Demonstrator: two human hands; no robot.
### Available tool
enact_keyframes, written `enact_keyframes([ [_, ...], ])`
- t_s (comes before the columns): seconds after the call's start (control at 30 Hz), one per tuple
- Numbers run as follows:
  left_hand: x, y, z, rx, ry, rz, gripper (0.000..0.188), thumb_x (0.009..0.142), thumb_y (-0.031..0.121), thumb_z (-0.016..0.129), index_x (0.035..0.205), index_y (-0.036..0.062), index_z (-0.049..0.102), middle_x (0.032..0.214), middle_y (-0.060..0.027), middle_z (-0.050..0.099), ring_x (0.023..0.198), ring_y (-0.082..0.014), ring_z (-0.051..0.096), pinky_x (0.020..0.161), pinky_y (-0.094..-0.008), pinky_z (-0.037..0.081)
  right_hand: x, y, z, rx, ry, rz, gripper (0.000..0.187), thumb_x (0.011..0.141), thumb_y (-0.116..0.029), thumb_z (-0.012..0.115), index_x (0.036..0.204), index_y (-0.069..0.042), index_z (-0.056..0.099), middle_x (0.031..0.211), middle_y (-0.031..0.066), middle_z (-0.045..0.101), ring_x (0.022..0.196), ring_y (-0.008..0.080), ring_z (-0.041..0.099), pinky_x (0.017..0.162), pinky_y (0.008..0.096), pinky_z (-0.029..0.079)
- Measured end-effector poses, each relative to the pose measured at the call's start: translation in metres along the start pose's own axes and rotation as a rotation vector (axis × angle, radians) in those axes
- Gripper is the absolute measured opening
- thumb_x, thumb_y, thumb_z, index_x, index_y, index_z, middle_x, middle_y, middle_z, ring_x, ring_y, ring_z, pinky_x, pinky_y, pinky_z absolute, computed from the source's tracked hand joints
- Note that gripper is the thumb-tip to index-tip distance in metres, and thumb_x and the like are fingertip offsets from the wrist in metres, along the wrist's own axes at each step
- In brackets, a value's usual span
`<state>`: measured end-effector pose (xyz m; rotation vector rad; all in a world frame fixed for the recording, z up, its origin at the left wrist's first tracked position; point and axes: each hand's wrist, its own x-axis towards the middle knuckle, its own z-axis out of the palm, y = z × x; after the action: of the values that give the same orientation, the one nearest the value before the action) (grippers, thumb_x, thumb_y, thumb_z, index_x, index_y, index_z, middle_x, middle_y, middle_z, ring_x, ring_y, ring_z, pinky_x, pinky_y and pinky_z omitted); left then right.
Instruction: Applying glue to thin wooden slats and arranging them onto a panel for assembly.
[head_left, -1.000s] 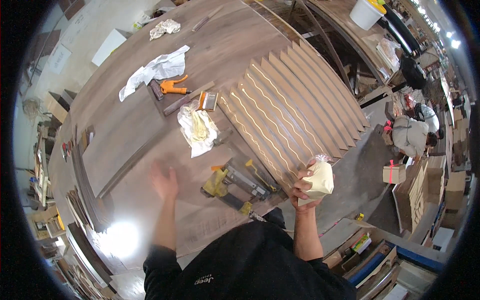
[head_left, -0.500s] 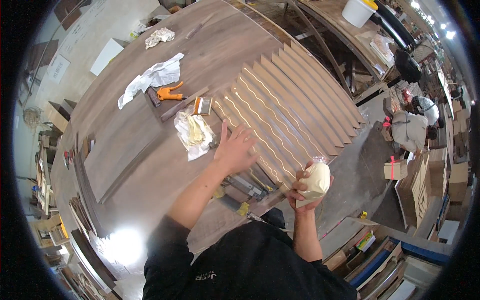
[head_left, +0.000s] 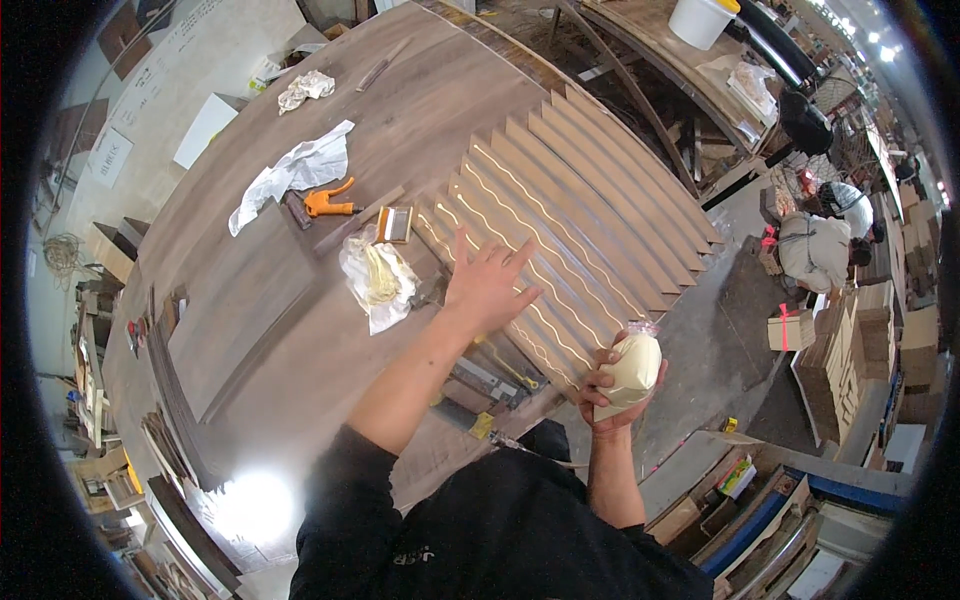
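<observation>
My right hand (head_left: 612, 400) is wrapped round a soft, full bag of cream-coloured glue (head_left: 633, 372) at the near end of a row of narrow brown boards (head_left: 590, 165). The boards lie overlapped side by side. Wavy cream glue lines (head_left: 565, 232) run along several of those on the left; those on the right show none. My left hand (head_left: 490, 285) hovers over or rests on the leftmost glued boards, fingers spread and holding nothing; whether it touches them I cannot tell.
Left of the boards lie a brush (head_left: 394, 224), a glue-smeared white plastic sheet (head_left: 378, 280), an orange air blow gun (head_left: 330, 200) and a white cloth (head_left: 295, 172). A flat board (head_left: 240, 310) lies farther left. A person (head_left: 815, 250) bends among stacks at the right.
My left hand has moved right, farther over the glue lines, with its fingers spread wider. My right hand keeps the bag in nearly the same place. The whole view has shifted slightly.
</observation>
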<state>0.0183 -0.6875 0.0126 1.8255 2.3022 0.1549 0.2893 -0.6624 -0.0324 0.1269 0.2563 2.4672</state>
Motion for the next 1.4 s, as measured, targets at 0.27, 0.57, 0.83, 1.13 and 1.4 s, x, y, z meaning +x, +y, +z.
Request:
enact_keyframes([
  [0.27, -0.09, -0.071, 0.032, -0.413, 0.563, -0.265, 0.039, 0.084, 0.016, 0.07, 0.121, 0.0057, 0.064, 0.125, -0.0162, 0.062, 0.121, -0.0358, 0.054, 0.106, -0.0492, 0.039, 0.031, -0.041, 0.0, -0.517, 0.122, -0.14, 0.076, 0.09, -0.068, 0.053, 0.146, -0.018, 0.044, 0.137, 0.0154, 0.053, 0.104, 0.0351, 0.062, 0.066, 0.0405, 0.057],
  [0.57, -0.186, -0.131, 0.113, -0.071, 0.412, -0.775, 0.059, 0.087, 0.023, 0.066, 0.141, 0.0072, 0.047, 0.15, -0.0181, 0.04, 0.139, -0.0426, 0.034, 0.115, -0.0533, 0.029, 0.235, -0.046, -0.011, -1.131, 0.446, -0.415, 0.047, 0.1, -0.035, 0.057, 0.131, 0.0, 0.054, 0.115, 0.0089, 0.066, 0.102, 0.0189, 0.063, 0.086, 0.0326, 0.051],
  [0.83, -0.18, -0.129, 0.103, -0.157, 0.417, -0.851, 0.052, 0.085, 0.025, 0.067, 0.134, 0.013, 0.055, 0.148, -0.0153, 0.043, 0.139, -0.0384, 0.035, 0.114, -0.0531, 0.028, 0.388, -0.027, -0.046, -1.74, 0.434, -0.575, 0.045, 0.086, -0.026, 0.075, 0.117, 0.005, 0.065, 0.11, 0.0112, 0.069, 0.1, 0.0196, 0.064, 0.089, 0.0327, 0.048],
  [1.13, -0.176, -0.13, 0.1, -0.131, 0.426, -0.857, 0.048, 0.086, 0.019, 0.066, 0.133, 0.0113, 0.055, 0.147, -0.0161, 0.045, 0.136, -0.0407, 0.038, 0.113, -0.0537, 0.03, 0.425, -0.005, -0.043, -2.102, 0.52, -0.577, 0.047, 0.077, -0.03, 0.082, 0.11, 0.002, 0.07, 0.104, 0.0139, 0.073, 0.096, 0.0242, 0.069, 0.088, 0.0353, 0.051],
  [1.4, -0.177, -0.13, 0.101, -0.14, 0.411, -0.86, 0.049, 0.086, 0.022, 0.066, 0.133, 0.012, 0.056, 0.147, -0.0161, 0.045, 0.137, -0.0408, 0.037, 0.114, -0.0535, 0.028, 0.42, -0.012, -0.047, -2.032, 0.468, -0.628, 0.046, 0.077, -0.026, 0.083, 0.11, 0.004, 0.069, 0.102, 0.0135, 0.073, 0.094, 0.0213, 0.069, 0.086, 0.0329, 0.052],
])
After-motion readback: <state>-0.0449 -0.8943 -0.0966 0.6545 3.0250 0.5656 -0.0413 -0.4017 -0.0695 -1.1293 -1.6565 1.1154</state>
